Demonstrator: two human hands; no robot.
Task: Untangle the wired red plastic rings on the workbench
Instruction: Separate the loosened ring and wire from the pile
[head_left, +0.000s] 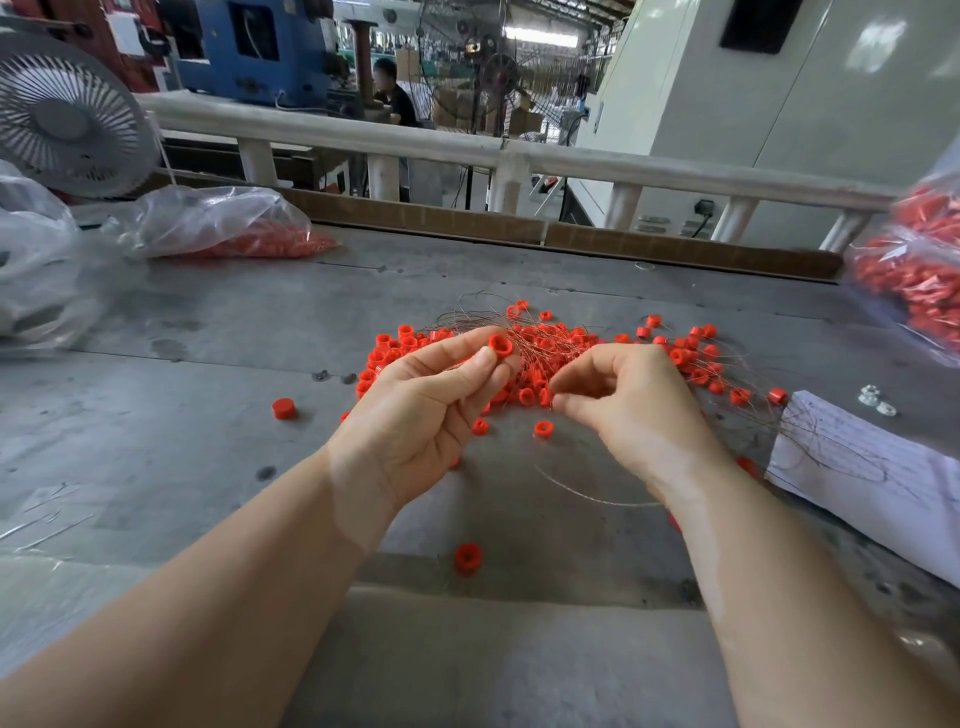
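Left hand (441, 400): raised just above the workbench (208, 415), thumb and forefinger pinching one red plastic ring (500, 345) by its outer wall, open bore facing the camera.
Right hand (623, 400): fingers curled, thumb and forefinger tips drawn together near the pile's near edge; they seem to nip a fine wire, but the strand between them is too thin to confirm.
Tangle (545, 353): heap of wired red rings mid-bench, just beyond both hands, with thin wires (483, 312) looping out on the far side and trailing right over a sheet of paper (857, 467).
Strays: single loose rings (283, 408) lie near and left of the heap.
Handling: the rings look light, rigid and smooth, so squeezing the wall should hold; the wire looks springy and easily kinked, best drawn slowly near the ring, not yanked.
Risk: a hard pull would probably drag neighbouring rings along.
Surroundings: bags of red parts (914, 270) far right and far left (234, 228); fan (67, 114) far left.
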